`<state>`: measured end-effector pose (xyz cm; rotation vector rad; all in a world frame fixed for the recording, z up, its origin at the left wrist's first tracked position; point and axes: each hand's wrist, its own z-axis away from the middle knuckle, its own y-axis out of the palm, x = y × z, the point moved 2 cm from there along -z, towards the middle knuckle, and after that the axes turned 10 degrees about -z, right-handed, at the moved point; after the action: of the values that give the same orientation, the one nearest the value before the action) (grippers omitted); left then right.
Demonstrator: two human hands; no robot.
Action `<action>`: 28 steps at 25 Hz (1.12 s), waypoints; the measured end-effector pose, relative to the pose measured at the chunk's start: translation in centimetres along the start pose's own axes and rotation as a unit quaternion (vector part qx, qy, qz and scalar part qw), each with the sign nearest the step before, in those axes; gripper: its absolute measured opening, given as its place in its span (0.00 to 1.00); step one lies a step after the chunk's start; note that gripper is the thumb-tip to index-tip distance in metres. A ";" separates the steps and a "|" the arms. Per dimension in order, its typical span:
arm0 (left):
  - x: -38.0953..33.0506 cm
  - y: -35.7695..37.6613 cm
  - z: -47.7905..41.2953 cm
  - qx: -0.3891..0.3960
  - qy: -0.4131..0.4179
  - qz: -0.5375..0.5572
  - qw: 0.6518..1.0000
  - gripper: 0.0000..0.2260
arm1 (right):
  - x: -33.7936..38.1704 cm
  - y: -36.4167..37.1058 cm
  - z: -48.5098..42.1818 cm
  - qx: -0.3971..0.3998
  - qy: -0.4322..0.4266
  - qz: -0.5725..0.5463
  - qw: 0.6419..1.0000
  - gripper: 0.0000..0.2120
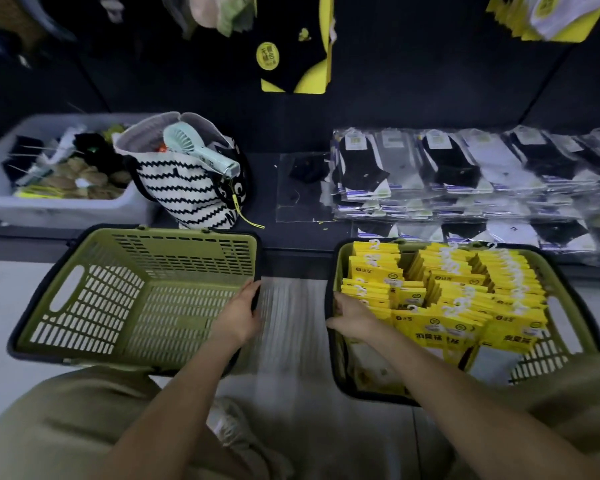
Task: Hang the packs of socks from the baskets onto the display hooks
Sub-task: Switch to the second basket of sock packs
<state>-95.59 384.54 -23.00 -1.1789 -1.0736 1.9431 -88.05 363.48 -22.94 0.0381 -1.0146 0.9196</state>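
Observation:
Two green baskets stand on the floor before me. The left basket (84, 292) holds nothing; my left hand (239, 315) grips its right rim. The right basket (555, 355) is packed with several yellow sock packs (440, 289) with white hooks. My right hand (352, 315) grips that basket's left rim, thumb outside, fingers curled inside next to the packs. Above, a yellow and black sock pack (293, 60) hangs on the dark display wall, and more yellow packs (548, 15) hang at the top right.
A dark low shelf runs behind the baskets. On it sit a grey bin (59, 209) of mixed items, a striped tote bag (191, 192) with a mint hand fan (198, 147), and stacks of clear-wrapped black and white socks (465, 174). My knees are at the bottom.

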 end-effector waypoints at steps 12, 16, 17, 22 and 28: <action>-5.1 1.1 -0.6 -0.020 0.064 -0.008 0.998 0.22 | -1.2 -3.8 4.4 -0.155 -0.136 0.029 0.978 0.14; -8.8 3.8 -0.7 0.075 0.083 -0.006 0.994 0.32 | -5.1 -7.3 5.2 -0.206 -0.076 0.025 0.975 0.12; -9.2 4.5 -0.8 0.085 0.067 0.006 0.994 0.34 | -5.7 -7.3 5.1 -0.197 -0.064 0.024 0.978 0.13; -9.2 5.6 0.0 0.063 0.012 0.005 0.998 0.33 | -6.6 -4.7 4.3 -0.106 -0.054 0.054 0.991 0.24; -7.6 5.1 0.4 0.058 -0.012 -0.035 0.998 0.32 | -5.0 -2.5 2.0 -0.050 -0.043 0.082 0.994 0.44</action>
<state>-93.31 375.71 -24.27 -1.0432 -0.9866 1.9434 -88.79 357.87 -24.58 -0.0908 -1.1559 1.0212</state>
